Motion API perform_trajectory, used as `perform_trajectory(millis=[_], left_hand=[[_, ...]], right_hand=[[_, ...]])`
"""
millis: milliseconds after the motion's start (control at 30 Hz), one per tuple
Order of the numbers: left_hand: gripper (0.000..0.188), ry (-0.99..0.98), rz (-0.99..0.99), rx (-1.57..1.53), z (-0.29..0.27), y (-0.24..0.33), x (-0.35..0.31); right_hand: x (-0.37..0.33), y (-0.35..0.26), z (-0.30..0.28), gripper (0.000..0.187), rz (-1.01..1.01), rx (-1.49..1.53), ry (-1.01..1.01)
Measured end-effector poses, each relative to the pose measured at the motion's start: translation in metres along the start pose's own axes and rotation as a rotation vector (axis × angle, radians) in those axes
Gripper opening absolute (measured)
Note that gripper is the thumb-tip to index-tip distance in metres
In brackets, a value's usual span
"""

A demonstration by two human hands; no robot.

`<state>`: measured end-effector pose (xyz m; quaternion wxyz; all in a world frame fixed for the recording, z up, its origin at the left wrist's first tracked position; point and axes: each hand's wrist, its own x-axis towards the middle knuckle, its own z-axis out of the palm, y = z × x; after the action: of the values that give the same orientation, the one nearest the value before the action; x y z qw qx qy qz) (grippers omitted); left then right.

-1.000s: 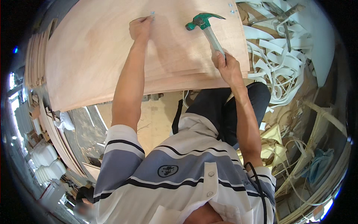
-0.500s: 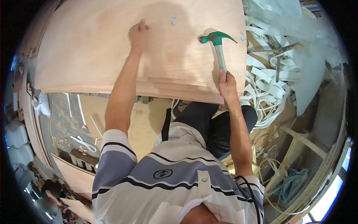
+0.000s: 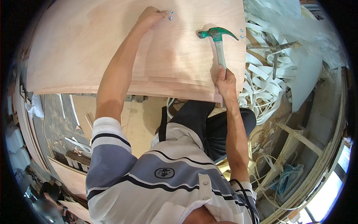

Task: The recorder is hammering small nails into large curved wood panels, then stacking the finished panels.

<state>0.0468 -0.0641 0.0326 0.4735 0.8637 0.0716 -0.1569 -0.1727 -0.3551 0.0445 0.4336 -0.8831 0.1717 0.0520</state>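
Left hand (image 3: 151,17): fingers bent and nearly together, tips just beside two small, shiny metal fittings (image 3: 170,15); whether they pinch anything cannot be told.
Right hand (image 3: 226,83): fingers wrapped round the lower handle of a hammer (image 3: 218,42).
Hammer: beyond the right fingers; green head with dark patches, blunt face leftward, pointed curved claw rightward; straight pale grey handle.
Panel (image 3: 93,48): beneath the left fingers, smooth pinkish wood, faint grain, layered near edge.
White strips (image 3: 263,86): flat, looped, tangled, right of the right fingers.
Hidden: the handle's lower end, inside the right fist.
Cut off: the panel's far side.
Hard to make out: whether the hammer's head touches wood; the fittings' exact shape.
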Motion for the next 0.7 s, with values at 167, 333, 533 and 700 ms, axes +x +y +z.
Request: perform_trajectory(millis=[167, 333, 533, 700], left_hand=[[0.050, 0.000, 0.027, 0.156, 0.001, -0.004, 0.006], [0.049, 0.007, 0.062, 0.119, 0.002, -0.004, 0.003], [0.043, 0.048, 0.081, 0.035, 0.007, -0.005, 0.000], [0.039, 0.007, -0.008, -0.048, 0.004, -0.001, -0.002]], right_hand=[[0.003, 0.010, 0.006, 0.048, -0.123, 0.050, 0.051], [0.002, 0.008, 0.006, 0.047, -0.143, 0.033, 0.060], [0.002, 0.006, 0.002, 0.043, -0.079, 0.032, 0.022], [-0.001, -0.002, 0.000, 0.043, -0.020, 0.069, -0.022]])
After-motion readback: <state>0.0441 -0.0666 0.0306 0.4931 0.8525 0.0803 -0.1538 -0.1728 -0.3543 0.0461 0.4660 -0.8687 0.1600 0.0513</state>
